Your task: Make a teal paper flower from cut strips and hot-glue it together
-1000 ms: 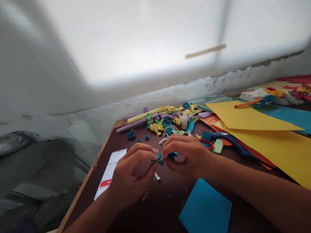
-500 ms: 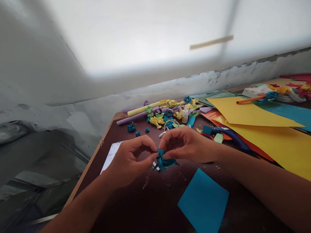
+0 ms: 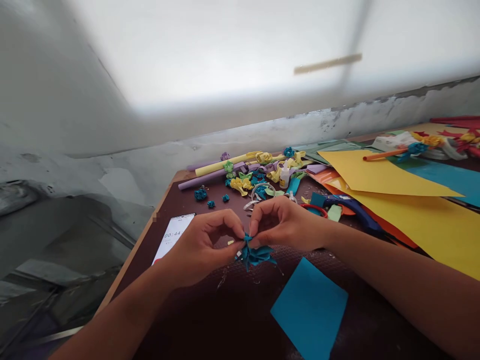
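Note:
Between my two hands is a blue paper flower [image 3: 257, 256], its pointed petals fanning out below my fingers. My left hand [image 3: 212, 240] pinches its narrow upper end from the left with thumb and forefinger. From the right, my right hand [image 3: 285, 225] pinches the same end, fingertips almost meeting those of the left. A square of blue paper [image 3: 310, 306] lies flat on the dark table [image 3: 210, 310], below and to the right of the flower. Part of the flower is hidden by my fingers.
Beyond my hands lie rolled paper tubes [image 3: 221, 164], yellow crumpled flowers [image 3: 240, 186], small blue paper balls [image 3: 200, 193] and a glue bottle [image 3: 284, 177]. A phone [image 3: 174, 234] showing a timer is at left. Dark blue-handled scissors [image 3: 354, 207] and yellow sheets [image 3: 390, 175] lie right.
The flower has turned a little in my fingers, so its petals show more spread. Both hands keep their pinch. The view has shifted slightly.

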A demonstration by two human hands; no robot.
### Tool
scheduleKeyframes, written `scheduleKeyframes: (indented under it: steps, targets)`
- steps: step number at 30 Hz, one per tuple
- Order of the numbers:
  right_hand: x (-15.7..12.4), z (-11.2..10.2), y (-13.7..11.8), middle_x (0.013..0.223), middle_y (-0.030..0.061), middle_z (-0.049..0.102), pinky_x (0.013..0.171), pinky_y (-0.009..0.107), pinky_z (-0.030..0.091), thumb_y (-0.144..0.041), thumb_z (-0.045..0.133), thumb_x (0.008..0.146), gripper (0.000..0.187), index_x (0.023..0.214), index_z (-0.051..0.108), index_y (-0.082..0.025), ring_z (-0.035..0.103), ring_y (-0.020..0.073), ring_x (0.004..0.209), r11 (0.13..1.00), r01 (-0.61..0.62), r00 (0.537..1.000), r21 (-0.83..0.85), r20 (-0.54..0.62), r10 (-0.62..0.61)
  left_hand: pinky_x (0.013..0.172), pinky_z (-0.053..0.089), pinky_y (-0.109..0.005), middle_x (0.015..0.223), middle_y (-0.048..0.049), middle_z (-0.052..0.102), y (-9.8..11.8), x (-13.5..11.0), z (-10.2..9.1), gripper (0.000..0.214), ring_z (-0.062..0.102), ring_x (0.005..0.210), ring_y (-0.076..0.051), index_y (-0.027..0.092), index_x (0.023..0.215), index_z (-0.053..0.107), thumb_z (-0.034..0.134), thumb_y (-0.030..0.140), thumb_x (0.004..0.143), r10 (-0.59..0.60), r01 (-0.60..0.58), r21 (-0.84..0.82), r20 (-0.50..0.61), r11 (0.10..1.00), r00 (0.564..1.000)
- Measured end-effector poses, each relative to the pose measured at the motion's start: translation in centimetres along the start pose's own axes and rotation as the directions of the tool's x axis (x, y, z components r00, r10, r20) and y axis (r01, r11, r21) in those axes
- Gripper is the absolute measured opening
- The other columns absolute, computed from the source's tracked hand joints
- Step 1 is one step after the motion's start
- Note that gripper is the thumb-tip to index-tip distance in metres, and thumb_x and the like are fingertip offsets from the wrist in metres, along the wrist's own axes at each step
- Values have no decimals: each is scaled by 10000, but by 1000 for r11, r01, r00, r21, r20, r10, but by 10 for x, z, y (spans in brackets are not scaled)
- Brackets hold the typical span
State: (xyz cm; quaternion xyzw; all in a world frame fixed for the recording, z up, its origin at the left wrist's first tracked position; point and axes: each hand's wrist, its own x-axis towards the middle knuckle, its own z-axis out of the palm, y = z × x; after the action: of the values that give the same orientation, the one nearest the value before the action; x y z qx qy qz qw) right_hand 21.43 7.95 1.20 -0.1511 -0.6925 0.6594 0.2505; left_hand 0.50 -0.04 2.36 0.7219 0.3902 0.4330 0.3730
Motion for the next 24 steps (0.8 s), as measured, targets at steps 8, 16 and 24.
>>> scheduleKeyframes:
  steps: [8, 16, 24]
  targets:
    - [-1, 1, -5, 759, 15, 708, 594, 206, 510, -172, 866, 746, 210, 882, 714, -121, 639, 98, 655, 995, 83, 996, -51, -22, -84, 708, 497, -286, 834, -34, 666, -9, -2, 0, 77, 608, 774, -162, 200, 833, 684, 728, 144, 865, 68, -64, 35, -105, 997, 992]
    - [-5, 6, -4, 878, 29, 701, 669, 233, 522, -99, 685, 879, 87, 932, 716, -161, 647, 120, 749, 791, 336, 900, -511, -75, -430, 685, 474, -259, 831, -5, 631, -10, -3, 8, 164, 597, 769, -136, 211, 837, 675, 645, 60, 894, 126, -106, 100, -221, 989, 967]
    - [-7, -1, -7, 919, 63, 707, 732, 269, 487, -243, 611, 1018, 113, 979, 688, -170, 638, 152, 832, 263, 488, 745, -833, 240, -622, 803, 507, -241, 957, -1, 663, -18, -3, 3, 112, 626, 888, -132, 259, 1040, 694, 660, 189, 959, 21, -28, -42, -154, 999, 988]
